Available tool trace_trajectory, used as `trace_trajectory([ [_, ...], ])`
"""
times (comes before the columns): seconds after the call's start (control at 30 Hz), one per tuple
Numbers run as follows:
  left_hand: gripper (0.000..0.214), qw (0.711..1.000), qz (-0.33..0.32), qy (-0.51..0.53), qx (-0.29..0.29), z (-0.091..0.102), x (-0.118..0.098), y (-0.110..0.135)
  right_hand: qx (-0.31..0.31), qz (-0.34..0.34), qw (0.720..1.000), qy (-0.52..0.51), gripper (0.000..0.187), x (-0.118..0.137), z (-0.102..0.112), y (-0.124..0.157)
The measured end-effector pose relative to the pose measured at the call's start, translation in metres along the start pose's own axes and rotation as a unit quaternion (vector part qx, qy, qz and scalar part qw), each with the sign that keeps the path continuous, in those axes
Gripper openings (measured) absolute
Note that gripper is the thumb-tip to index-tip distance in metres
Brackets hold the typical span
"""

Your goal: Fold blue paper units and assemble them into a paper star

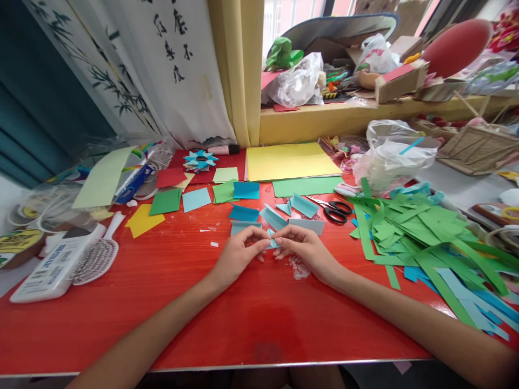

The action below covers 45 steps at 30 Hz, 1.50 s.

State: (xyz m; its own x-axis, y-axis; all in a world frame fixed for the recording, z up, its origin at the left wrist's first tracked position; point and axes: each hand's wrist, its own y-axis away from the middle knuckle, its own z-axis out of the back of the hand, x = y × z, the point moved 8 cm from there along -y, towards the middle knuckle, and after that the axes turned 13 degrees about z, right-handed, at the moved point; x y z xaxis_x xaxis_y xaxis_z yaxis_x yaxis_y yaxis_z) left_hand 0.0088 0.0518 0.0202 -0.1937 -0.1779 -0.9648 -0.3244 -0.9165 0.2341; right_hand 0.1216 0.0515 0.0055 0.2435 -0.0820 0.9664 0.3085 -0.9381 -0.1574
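Note:
Between my two hands is a small light-blue folded paper (271,241), with creases running to a point at the top. My left hand (244,249) pinches its left side between thumb and fingers. On the other side, my right hand (302,244) grips the right edge the same way. Just beyond my fingers lie several blue paper pieces, among them a half-folded light-blue sheet (273,217) and a darker blue folded sheet (244,213). A pair of scissors (335,209) with black handles rests to the right of them.
Green paper strips (421,224) are heaped at the right. Yellow sheets (292,161) lie at the back, near a blue folded-paper ring (200,161). A hairbrush (97,258) and a white box (52,270) stand at the left. The red table's front edge (243,366) is close.

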Motion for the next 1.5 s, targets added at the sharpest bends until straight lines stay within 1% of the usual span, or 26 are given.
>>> trace_trajectory([
  [0.13, 0.016, 0.999, -0.007, -0.018, -0.028, 0.003, 0.001, 0.0, 0.017, 0.018, 1.0, 0.015, 0.021, 0.002, -0.003, 0.0],
  [0.2, 0.013, 0.999, -0.013, -0.029, -0.036, 0.004, 0.001, 0.0, 0.021, 0.034, 0.999, 0.017, 0.025, 0.004, -0.004, 0.0],
  [0.33, 0.01, 0.999, -0.013, -0.03, -0.027, 0.003, 0.0, 0.0, 0.028, 0.05, 0.998, 0.02, 0.028, 0.006, -0.005, 0.0],
  [0.43, 0.01, 1.0, -0.01, -0.026, -0.014, 0.001, -0.002, 0.0, 0.029, 0.048, 0.998, 0.019, 0.027, 0.005, -0.005, 0.0],
  [0.57, 0.011, 1.0, 0.002, -0.011, -0.018, 0.003, -0.001, -0.001, 0.031, 0.044, 0.998, 0.019, 0.027, 0.002, -0.005, -0.001],
  [0.73, 0.015, 0.999, 0.035, 0.026, 0.032, -0.004, 0.004, -0.002, 0.036, 0.035, 0.999, 0.019, 0.026, -0.001, -0.005, 0.0],
  [1.03, 0.013, 0.998, 0.017, 0.001, 0.062, -0.009, 0.004, -0.001, 0.038, 0.036, 0.998, 0.025, 0.023, -0.003, -0.004, -0.001],
  [1.2, 0.013, 0.999, 0.013, -0.013, 0.045, -0.007, 0.004, -0.001, 0.028, 0.026, 0.999, 0.018, 0.023, -0.003, -0.002, -0.001],
  [1.3, 0.013, 0.999, 0.0, -0.03, 0.026, -0.004, 0.003, 0.0, 0.018, 0.002, 1.0, 0.021, 0.024, -0.005, 0.0, -0.001],
  [1.4, 0.012, 0.998, -0.022, -0.061, 0.005, -0.001, 0.001, 0.001, 0.034, -0.019, 0.999, 0.021, 0.02, -0.007, -0.001, -0.001],
  [1.5, 0.011, 0.996, -0.031, -0.087, -0.002, -0.001, 0.0, 0.001, 0.044, -0.018, 0.999, 0.021, 0.017, -0.006, -0.002, -0.001],
])
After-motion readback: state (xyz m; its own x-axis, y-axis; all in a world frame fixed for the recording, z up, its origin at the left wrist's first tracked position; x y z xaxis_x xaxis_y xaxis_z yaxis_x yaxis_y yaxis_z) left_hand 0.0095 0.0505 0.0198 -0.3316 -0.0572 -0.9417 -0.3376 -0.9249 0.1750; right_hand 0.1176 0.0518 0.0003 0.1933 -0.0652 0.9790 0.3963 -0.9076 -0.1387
